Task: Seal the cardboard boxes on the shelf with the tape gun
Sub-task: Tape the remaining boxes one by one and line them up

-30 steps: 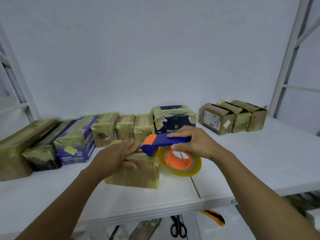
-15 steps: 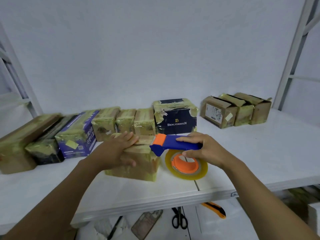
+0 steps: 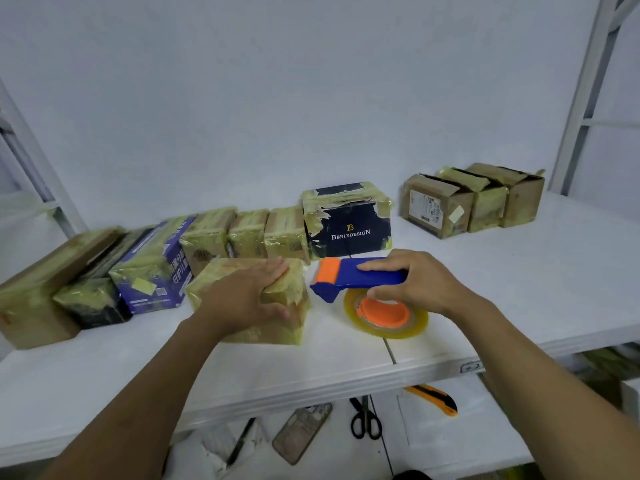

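A small cardboard box (image 3: 214, 289) wrapped in yellowish tape lies on the white shelf (image 3: 519, 289) in front of me. My left hand (image 3: 246, 296) presses on it, fingers flat across the top and thumb against the front face. My right hand (image 3: 415, 285) grips the blue handle of the tape gun (image 3: 349, 275). The gun's orange roller end points at the box with a small gap between them. Its yellowish tape roll (image 3: 412, 327) on an orange hub touches the shelf.
Several taped boxes (image 3: 249, 233) line the back left, ending in a dark Benlydesign box (image 3: 349, 223). Three brown boxes (image 3: 440, 206) stand at the back right by a white upright (image 3: 581, 98). Below the shelf lie scissors (image 3: 365, 419), a utility knife (image 3: 433, 398) and a phone (image 3: 301, 433).
The tape gun has moved right, off the box's top edge, and now sits apart from it. My left hand has slid further across the box top.
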